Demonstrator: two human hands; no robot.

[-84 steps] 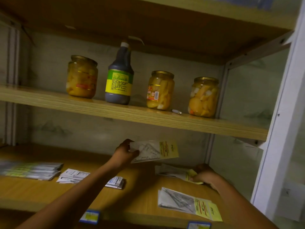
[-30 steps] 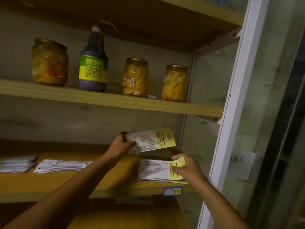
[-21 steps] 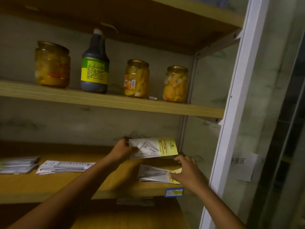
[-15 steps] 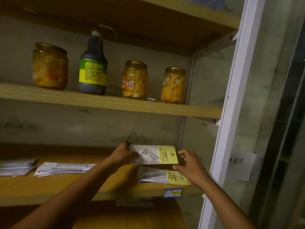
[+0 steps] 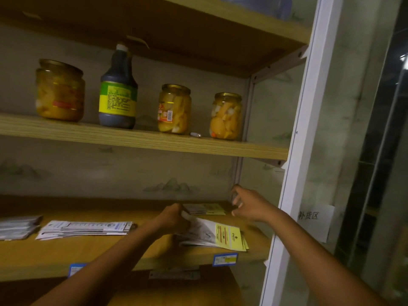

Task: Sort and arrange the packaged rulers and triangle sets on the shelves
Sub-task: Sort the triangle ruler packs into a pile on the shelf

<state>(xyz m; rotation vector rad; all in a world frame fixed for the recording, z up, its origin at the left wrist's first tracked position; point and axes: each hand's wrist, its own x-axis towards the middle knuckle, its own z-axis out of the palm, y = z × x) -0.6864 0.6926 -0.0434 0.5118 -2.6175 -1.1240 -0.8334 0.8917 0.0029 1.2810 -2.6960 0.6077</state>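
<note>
Head view, left to right. Diff vs 0.5 s ago: the triangle-set pack that both hands held in the air is now down on the front stack (image 5: 213,236); right hand has let go and lifted off.

Far left of the lower shelf (image 5: 92,252): grey stack of flat packs (image 5: 18,226), edges blurred. Beside it, a fanned pile of long ruler packs (image 5: 86,227), white printed sleeves, lying flat. Two blue price tags on the shelf's front edge, one at (image 5: 225,259).

Left hand (image 5: 174,219): fingers curled closed onto the left end of the front stack's top pack, pinching or pressing it, can't tell which. The stack is clear plastic sleeves with yellow header cards at the right end, slightly fanned, near the front edge.

Behind it, a second small pile of yellow-header packs (image 5: 205,209) lies flat near the back wall, apart from the front stack.

Right hand (image 5: 249,204): in the air above the shelf's right end, fingers spread and loosely curved, holding nothing, touching nothing.

Shelves are wood-grain laminate; the upright post (image 5: 293,173) is white metal.

Upper shelf (image 5: 154,142): glass jar of yellow fruit (image 5: 59,90), dark bottle with a green-yellow label (image 5: 118,89), two more fruit jars with gold lids (image 5: 174,109) (image 5: 226,117), and a small pen-like item (image 5: 195,135) between them.
</note>
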